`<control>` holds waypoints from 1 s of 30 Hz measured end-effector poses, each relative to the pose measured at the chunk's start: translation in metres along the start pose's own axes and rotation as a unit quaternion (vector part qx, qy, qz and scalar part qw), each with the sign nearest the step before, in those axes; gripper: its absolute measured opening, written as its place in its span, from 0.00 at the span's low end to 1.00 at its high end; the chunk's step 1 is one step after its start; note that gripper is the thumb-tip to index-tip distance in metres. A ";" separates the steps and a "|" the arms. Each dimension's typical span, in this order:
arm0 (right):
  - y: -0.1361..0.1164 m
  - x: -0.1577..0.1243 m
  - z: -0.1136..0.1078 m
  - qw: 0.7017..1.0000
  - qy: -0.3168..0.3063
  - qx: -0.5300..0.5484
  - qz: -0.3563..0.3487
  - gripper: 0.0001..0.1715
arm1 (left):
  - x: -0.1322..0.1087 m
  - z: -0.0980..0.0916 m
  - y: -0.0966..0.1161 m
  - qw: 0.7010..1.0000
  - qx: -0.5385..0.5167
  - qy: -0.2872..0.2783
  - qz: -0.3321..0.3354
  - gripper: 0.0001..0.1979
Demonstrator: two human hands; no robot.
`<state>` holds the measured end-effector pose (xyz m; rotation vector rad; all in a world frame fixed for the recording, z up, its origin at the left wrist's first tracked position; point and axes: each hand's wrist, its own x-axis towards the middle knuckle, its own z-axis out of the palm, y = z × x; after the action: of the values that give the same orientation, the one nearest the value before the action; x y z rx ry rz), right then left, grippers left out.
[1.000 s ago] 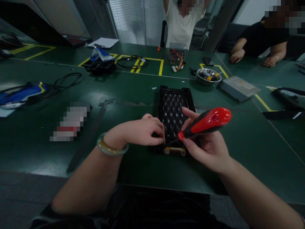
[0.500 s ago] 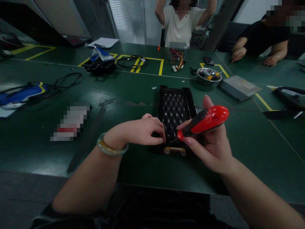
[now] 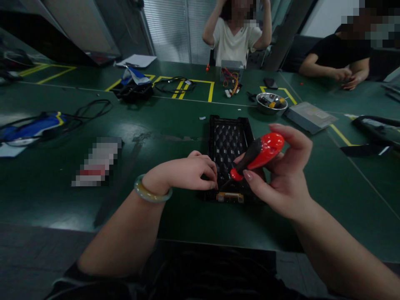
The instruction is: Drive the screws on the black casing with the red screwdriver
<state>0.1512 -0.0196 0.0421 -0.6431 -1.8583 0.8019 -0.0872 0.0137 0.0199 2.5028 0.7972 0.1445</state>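
A black plastic casing (image 3: 230, 148) with a quilted-looking inside lies on the table in front of me. A small circuit board with a pale connector (image 3: 230, 197) sits at its near end. My left hand (image 3: 196, 171), a bangle on its wrist, has its fingers curled over the casing's near left side. In my right hand (image 3: 281, 179) is a red and black screwdriver (image 3: 261, 152), held between thumb and fingers with the index finger arched over the handle. Its thin shaft slants down left, towards the casing's near left corner by my left fingertips. The tip itself is too dark to make out.
A metal bowl of tools (image 3: 271, 109) stands beyond the casing, beside a flat grey metal box (image 3: 311, 116). Farther back is a power supply with coloured wires (image 3: 231, 71). A blurred-out flat item (image 3: 99, 160) lies left. Two people sit across the table.
My right hand has loosened and shifted its fingers around the screwdriver handle, which now tilts a little differently. My left hand stays on the casing. Across the table, one person's hands have come together.
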 end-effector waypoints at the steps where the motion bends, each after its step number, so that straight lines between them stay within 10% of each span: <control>1: -0.003 0.003 -0.002 1.000 -0.007 -0.014 -0.009 0.43 | 0.000 0.000 0.000 1.000 0.000 0.001 0.001 0.11; 14: -0.050 0.043 -0.022 0.962 -0.077 -0.263 -0.009 0.22 | -0.002 0.001 0.000 1.000 -0.006 0.005 -0.006 0.12; 30: -0.034 0.039 -0.023 0.989 -0.108 -0.104 0.000 0.27 | 0.000 0.000 -0.001 0.999 -0.030 0.009 -0.008 0.13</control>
<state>0.1547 -0.0072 0.0972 -0.7094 -2.1581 0.7061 -0.0881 0.0147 0.0196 2.4422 0.8079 0.1841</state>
